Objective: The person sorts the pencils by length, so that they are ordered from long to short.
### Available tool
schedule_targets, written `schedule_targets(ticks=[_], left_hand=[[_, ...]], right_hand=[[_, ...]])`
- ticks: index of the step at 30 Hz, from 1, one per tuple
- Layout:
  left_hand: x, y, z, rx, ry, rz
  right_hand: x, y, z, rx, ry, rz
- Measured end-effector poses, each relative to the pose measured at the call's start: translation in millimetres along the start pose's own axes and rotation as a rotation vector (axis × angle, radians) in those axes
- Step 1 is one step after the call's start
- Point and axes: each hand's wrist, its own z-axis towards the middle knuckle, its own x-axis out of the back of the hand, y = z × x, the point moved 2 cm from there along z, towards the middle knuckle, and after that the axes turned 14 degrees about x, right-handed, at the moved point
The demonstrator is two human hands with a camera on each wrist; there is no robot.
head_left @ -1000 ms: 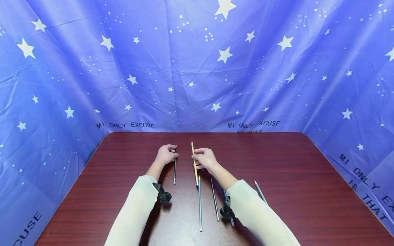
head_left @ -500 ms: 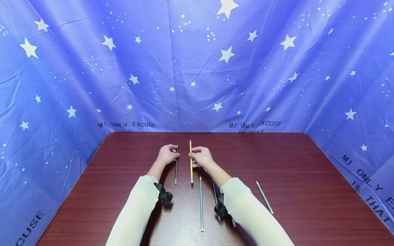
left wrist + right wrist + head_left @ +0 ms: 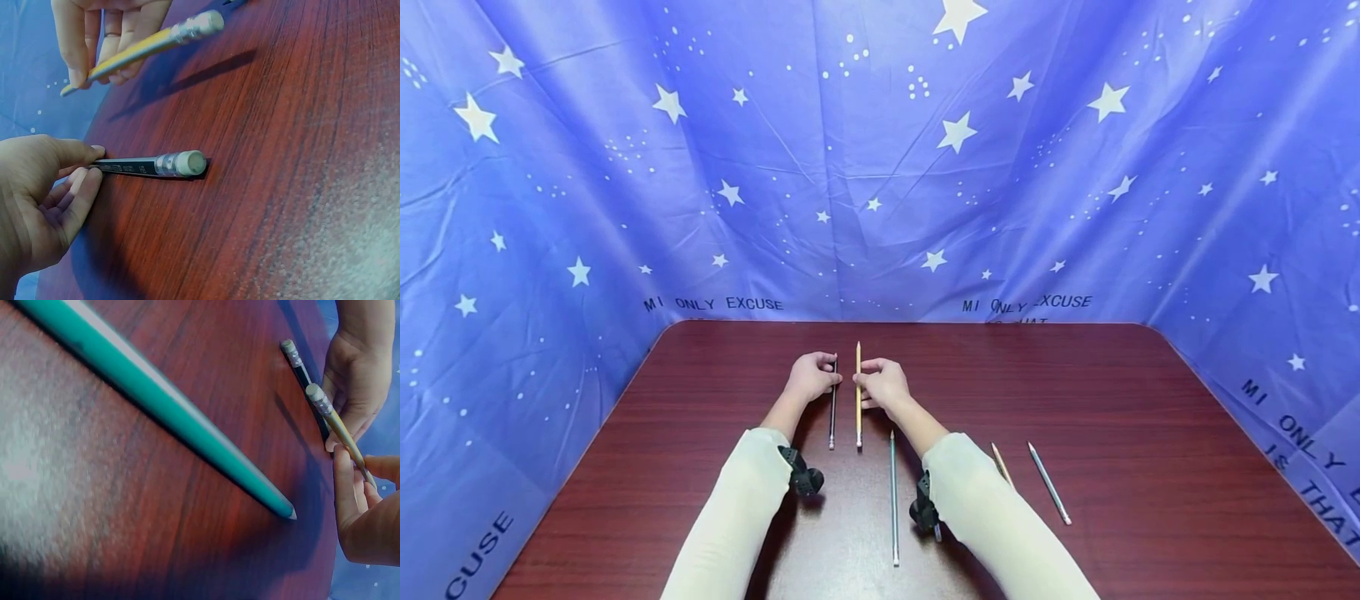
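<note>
My left hand (image 3: 811, 377) pinches a black pencil (image 3: 134, 166) near its far end; its white eraser points back toward me, low against the table. To its right, my right hand (image 3: 883, 385) holds a yellow pencil (image 3: 859, 400) between thumb and fingers, tip pointing away. In the left wrist view the yellow pencil hangs above the tabletop, its shadow apart from it. The two pencils stand nearly parallel with a narrow gap. A green pencil (image 3: 181, 406) lies just in front of my right hand, pointing away from me.
On the dark red wooden table (image 3: 715, 358), a yellowish pencil (image 3: 1002, 464) shows partly from behind the right sleeve (image 3: 992, 500). Farther right lies a grey-blue pencil (image 3: 1049, 483). A blue star-patterned curtain (image 3: 820, 167) stands behind the table and along its sides.
My right hand has carried the yellow pencil left, closer to the black one, and straightened it. The left hand has hardly moved. The pencils by the right sleeve are covered or uncovered differently.
</note>
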Motion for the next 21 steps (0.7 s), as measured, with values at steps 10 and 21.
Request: schedule_targets(ticks=[10,21], left_hand=[[-1.7,0.6,-3.0,-0.018,0.028,0.026],[0.2,0.7,-4.3,-0.016,0.036,0.017]], right_hand=[[-9.9,9.3,2.1,0.001,0.017,-0.024],[-12.4,15.5,7.1,0.007,0.061,-0.127]])
